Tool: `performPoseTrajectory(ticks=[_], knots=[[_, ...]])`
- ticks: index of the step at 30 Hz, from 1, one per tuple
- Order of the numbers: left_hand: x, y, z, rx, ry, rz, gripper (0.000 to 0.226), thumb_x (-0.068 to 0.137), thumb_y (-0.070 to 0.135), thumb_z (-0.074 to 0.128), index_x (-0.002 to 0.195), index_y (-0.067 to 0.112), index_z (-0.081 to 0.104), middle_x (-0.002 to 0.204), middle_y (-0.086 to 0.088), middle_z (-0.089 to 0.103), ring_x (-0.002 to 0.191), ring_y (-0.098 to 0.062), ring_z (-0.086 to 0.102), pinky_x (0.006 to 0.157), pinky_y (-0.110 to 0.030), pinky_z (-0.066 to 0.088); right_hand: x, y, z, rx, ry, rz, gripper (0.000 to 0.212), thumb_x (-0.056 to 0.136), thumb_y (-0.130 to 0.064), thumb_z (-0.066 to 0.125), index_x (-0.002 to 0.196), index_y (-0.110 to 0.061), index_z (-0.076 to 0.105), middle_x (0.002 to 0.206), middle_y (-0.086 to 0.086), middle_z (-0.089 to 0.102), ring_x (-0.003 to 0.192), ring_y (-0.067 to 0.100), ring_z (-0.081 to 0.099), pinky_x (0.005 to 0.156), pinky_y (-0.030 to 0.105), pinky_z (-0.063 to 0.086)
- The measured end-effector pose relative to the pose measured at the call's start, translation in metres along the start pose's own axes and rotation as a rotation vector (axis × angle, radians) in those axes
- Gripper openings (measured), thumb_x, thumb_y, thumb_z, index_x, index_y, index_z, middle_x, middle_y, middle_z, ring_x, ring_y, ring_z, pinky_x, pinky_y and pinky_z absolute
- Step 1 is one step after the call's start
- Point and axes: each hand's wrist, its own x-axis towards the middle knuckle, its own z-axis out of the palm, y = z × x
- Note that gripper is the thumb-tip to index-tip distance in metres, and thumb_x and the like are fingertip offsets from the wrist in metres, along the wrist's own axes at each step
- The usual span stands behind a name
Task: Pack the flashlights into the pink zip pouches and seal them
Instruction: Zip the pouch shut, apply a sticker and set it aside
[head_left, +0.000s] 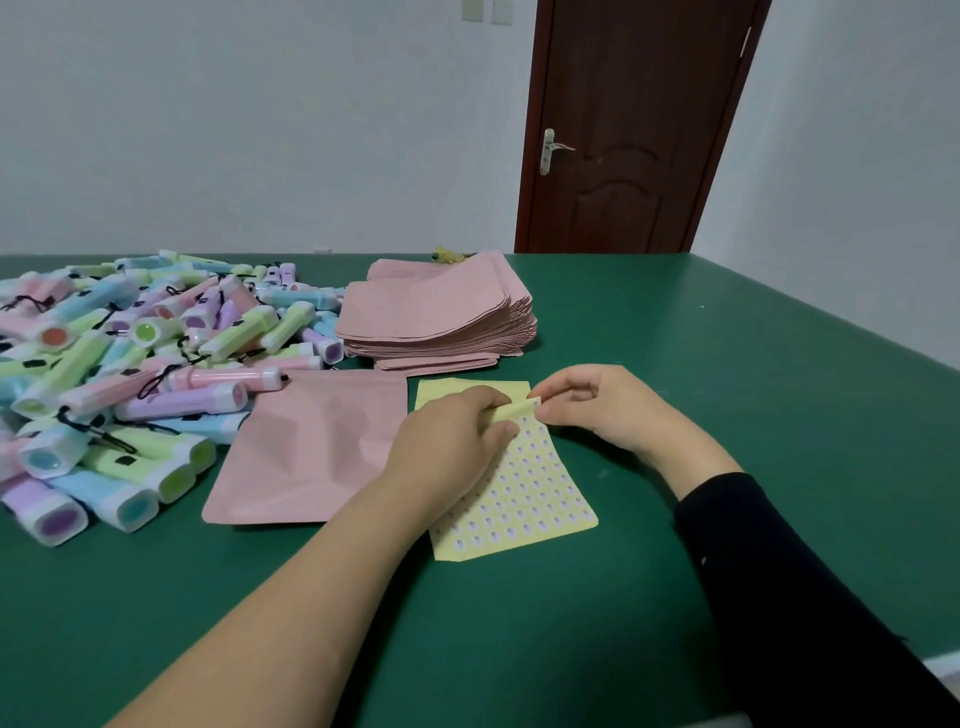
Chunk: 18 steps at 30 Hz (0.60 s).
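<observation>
A big heap of pastel flashlights (130, 364) covers the left of the green table (675, 364). One pink zip pouch (306, 447) lies flat beside the heap, bulging a little. Behind it stands a stack of pink pouches (436, 317). To the pouch's right lies a yellow sticker sheet (524, 493) with several rows of small stickers. My left hand (457, 431) rests on the sheet and pinches its folded-up part. My right hand (597, 410) pinches the same curled fold (514, 410) from the right side.
A brown door (634, 130) stands shut behind the table's far edge, with white walls around it. Bare green table surface stretches to the right and along the near edge. A small yellowish object (449, 254) peeks out behind the pouch stack.
</observation>
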Motion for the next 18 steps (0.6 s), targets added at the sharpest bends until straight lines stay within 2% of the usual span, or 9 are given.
performPoseTrajectory(ticks=[4,7,9,15,18], knots=[[0.000,-0.001,-0.003,-0.033,0.022,-0.018,0.024,0.096,0.041,0.057,0.115,0.030,0.064,0.091,0.014,0.064,0.090,-0.013,0.059,0.079,-0.032,0.048,-0.002,-0.002,0.003,0.034,0.019,-0.047,0.017,0.079,-0.016,0.078,0.086,-0.030,0.074,0.083,-0.002,0.075,0.074,0.003,0.066,0.077,0.020,0.044],[0.001,0.000,-0.005,-0.026,0.011,-0.013,0.023,0.097,0.040,0.055,0.111,0.028,0.068,0.094,0.008,0.069,0.088,-0.016,0.060,0.078,-0.035,0.049,-0.002,-0.003,0.006,-0.077,0.066,-0.152,0.019,0.080,-0.015,0.078,0.086,-0.033,0.073,0.072,-0.017,0.067,0.069,0.007,0.055,0.069,0.017,0.044],[0.003,-0.001,-0.007,-0.034,0.007,-0.002,0.023,0.097,0.038,0.055,0.107,0.026,0.071,0.092,0.005,0.069,0.087,-0.019,0.060,0.078,-0.037,0.050,-0.003,-0.005,0.008,-0.112,0.088,-0.214,0.021,0.080,-0.014,0.078,0.085,-0.034,0.073,0.070,-0.019,0.064,0.067,0.008,0.048,0.065,0.015,0.042],[0.003,-0.003,-0.009,-0.033,0.041,0.016,0.023,0.095,0.041,0.058,0.112,0.029,0.069,0.084,0.011,0.066,0.087,-0.017,0.057,0.081,-0.038,0.048,-0.004,-0.009,0.010,-0.122,0.166,-0.261,0.023,0.080,-0.013,0.077,0.086,-0.034,0.072,0.079,-0.018,0.067,0.067,0.006,0.048,0.064,0.009,0.041],[0.003,-0.002,-0.009,-0.002,0.054,0.031,0.023,0.094,0.043,0.060,0.111,0.030,0.067,0.091,0.011,0.068,0.096,-0.018,0.057,0.084,-0.038,0.047,-0.004,-0.009,0.011,-0.161,0.181,-0.247,0.024,0.082,-0.017,0.076,0.091,-0.038,0.069,0.092,-0.014,0.064,0.067,0.004,0.047,0.065,0.008,0.042]])
